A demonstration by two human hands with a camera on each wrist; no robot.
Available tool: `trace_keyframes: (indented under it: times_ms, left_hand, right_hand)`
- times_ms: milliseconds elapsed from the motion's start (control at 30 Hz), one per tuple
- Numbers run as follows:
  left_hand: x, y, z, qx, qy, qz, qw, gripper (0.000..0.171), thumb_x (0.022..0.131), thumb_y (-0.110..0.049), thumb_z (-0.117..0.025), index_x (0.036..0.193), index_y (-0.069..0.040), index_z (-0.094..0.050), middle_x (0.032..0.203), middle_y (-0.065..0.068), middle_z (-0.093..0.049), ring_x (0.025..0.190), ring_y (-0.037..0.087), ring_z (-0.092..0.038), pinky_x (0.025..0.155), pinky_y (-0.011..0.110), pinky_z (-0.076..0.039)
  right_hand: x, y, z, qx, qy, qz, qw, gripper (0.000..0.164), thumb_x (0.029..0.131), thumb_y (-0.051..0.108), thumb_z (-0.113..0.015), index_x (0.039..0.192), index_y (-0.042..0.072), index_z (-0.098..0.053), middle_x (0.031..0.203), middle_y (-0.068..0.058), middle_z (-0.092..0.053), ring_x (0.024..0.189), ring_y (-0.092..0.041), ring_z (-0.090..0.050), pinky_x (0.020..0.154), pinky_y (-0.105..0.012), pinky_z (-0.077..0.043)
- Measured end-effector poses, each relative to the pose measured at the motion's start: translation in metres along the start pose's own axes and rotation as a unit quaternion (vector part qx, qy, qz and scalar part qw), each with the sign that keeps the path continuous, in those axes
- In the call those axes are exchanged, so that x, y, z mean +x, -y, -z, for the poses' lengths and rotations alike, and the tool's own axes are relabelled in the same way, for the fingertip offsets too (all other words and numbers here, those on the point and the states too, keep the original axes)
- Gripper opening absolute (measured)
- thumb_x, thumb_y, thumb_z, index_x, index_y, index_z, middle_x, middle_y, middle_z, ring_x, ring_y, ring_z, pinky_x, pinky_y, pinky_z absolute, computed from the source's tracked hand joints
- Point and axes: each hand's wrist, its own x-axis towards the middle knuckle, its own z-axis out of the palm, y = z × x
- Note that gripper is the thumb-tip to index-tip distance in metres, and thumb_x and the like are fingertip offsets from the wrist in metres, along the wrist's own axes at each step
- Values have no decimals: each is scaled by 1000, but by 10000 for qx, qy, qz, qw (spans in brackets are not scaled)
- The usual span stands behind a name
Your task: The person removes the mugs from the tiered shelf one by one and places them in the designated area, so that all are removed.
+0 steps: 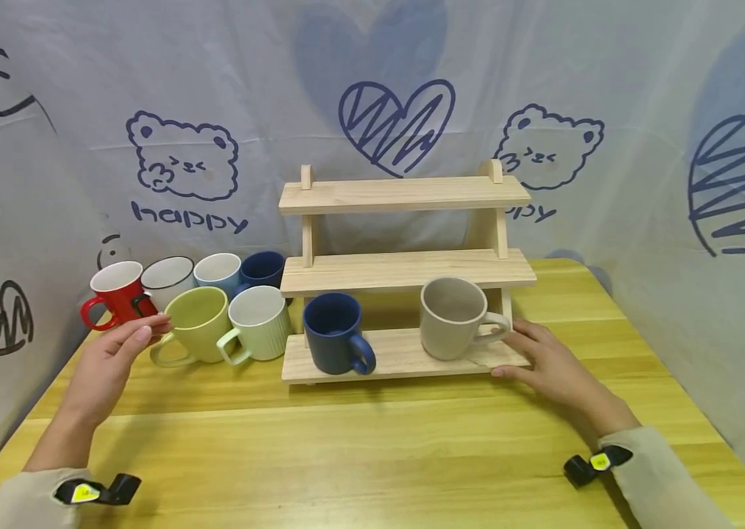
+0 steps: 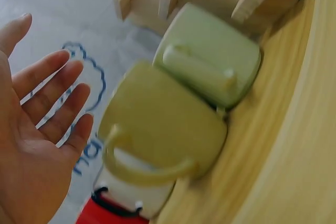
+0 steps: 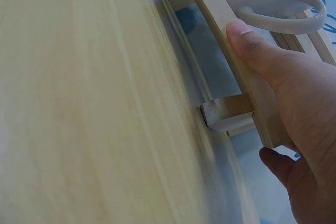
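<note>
My left hand [image 1: 103,371] is beside the yellow-green mug [image 1: 203,334], its fingers apart and holding nothing in the left wrist view. To that mug's right stands a pale green ribbed mug [image 1: 263,330]. My right hand [image 1: 560,375] grips the right end of the lowest board of a three-tier wooden shelf [image 1: 405,273]. In the right wrist view its thumb [image 3: 252,40] lies along the board's front edge, with another finger near the end's underside. On that board stand a dark blue mug [image 1: 328,342] and a beige mug [image 1: 445,330], whose handle points toward my right hand.
Behind the green mugs stand a red mug [image 1: 123,294], a white mug with a dark rim [image 1: 162,285], a light blue mug [image 1: 217,275] and another dark blue mug [image 1: 263,270]. A printed cloth [image 1: 267,88] hangs behind and beside the wood-grain table [image 1: 346,448].
</note>
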Motion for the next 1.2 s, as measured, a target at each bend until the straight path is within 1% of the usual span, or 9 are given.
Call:
trace_keyframes:
  times_ms: [133, 300, 467, 667, 733, 867, 967, 1067, 1200]
  left_hand:
    - [3, -16, -10, 97, 241, -318, 9992, 34, 105, -15, -45, 133, 0, -58, 114, -25, -62, 107, -3, -55, 87, 7, -38]
    - [10, -35, -25, 140, 525, -794, 9954, 31, 104, -8, -45, 130, 1, -59, 116, -22, -61, 111, -5, -52, 89, 8, -41]
    - [15, -50, -41, 70, 624, -1200, 9908, 29, 101, -2, -49, 126, 0, -63, 118, -16, -62, 112, -3, -52, 92, 9, -40]
    - [18, -64, -60, 356, 608, -1687, 9831, 31, 95, 0, -59, 125, -7, -66, 121, 4, -66, 115, -2, -51, 97, 12, -37]
    - [19, -69, -66, 396, 646, -1839, 9800, 32, 94, -1, -62, 125, -8, -66, 121, 8, -66, 116, 1, -52, 99, 13, -36]
    - [22, -77, -76, 476, 739, -2157, 9725, 32, 91, -2, -65, 123, -8, -67, 121, 6, -66, 117, 8, -54, 100, 16, -37]
    - [24, -82, -84, 666, 807, -2309, 9673, 31, 91, -6, -67, 122, -10, -67, 123, 3, -65, 118, 14, -55, 101, 18, -38]
    - [25, -87, -92, 788, 838, -2445, 9628, 30, 92, -13, -68, 122, -12, -68, 123, 2, -65, 118, 19, -56, 102, 27, -41]
    - [27, -95, -104, 855, 800, -2772, 9537, 30, 94, -26, -67, 121, -13, -69, 122, 3, -66, 118, 25, -56, 98, 44, -45]
  right_hand:
    - [0, 1, 1, 18, 29, -22, 10000, 73, 82, 49, -75, 140, 9, -54, 148, -22, -38, 133, -44, -34, 103, -63, -34]
    - [-1, 2, 2, 18, 35, -27, 10000, 72, 83, 48, -75, 139, 8, -55, 147, -23, -38, 133, -45, -34, 103, -64, -34]
    - [-1, 2, 1, 42, 5, -2, 10000, 71, 83, 48, -75, 139, 9, -55, 147, -23, -39, 132, -44, -35, 103, -64, -34]
    - [0, 2, 1, 44, -32, 28, 10000, 70, 82, 47, -76, 138, 9, -56, 146, -23, -40, 132, -44, -35, 103, -63, -34]
    - [0, 2, 1, 40, -25, 32, 10000, 70, 82, 47, -76, 138, 9, -56, 146, -23, -40, 132, -44, -35, 103, -63, -34]
    - [0, 2, 1, 34, -17, 37, 10000, 70, 82, 47, -76, 138, 10, -56, 147, -23, -39, 133, -44, -35, 103, -63, -34]
    - [-1, 2, 1, 32, -22, 40, 10000, 69, 82, 47, -76, 137, 10, -57, 147, -23, -39, 133, -44, -34, 103, -63, -34]
    - [0, 1, 0, 23, -22, 49, 10000, 69, 82, 47, -76, 137, 10, -57, 148, -22, -39, 133, -44, -35, 103, -63, -34]
    - [0, 0, 0, 18, -12, 41, 10000, 69, 82, 48, -75, 137, 11, -56, 148, -22, -38, 133, -44, -34, 103, -64, -34]
